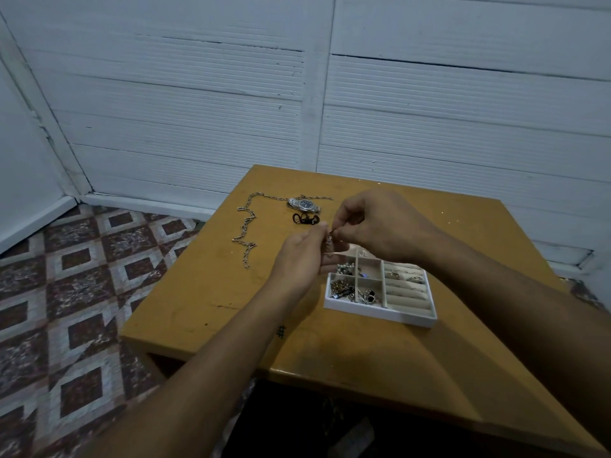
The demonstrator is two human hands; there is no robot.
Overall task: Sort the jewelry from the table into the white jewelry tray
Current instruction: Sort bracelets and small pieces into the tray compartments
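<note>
Head view: both hands are raised over the ochre wooden surface (215, 292), meeting above the far-left corner of the white compartmented jewelry tray (380, 314). The left hand (307, 256) and the right hand (380, 223) each pinch a small silver chain-like piece (330, 241) with thumb and fingertips, other fingers curled. It dangles between them, clear of the tray. The tray lies at 5 o'clock from the hands; its left square compartments hold mixed small jewelry (344, 289), and its padded rolls on the right carry a few rings (401, 276). At 11 o'clock from the hands lies a silver wristwatch with a blue dial (304, 204), with a small black looped item (304, 219) just beside it at its 6 o'clock. A long silver link chain (246, 226) sprawls at 9 o'clock, its far end reaching the wristwatch.
</note>
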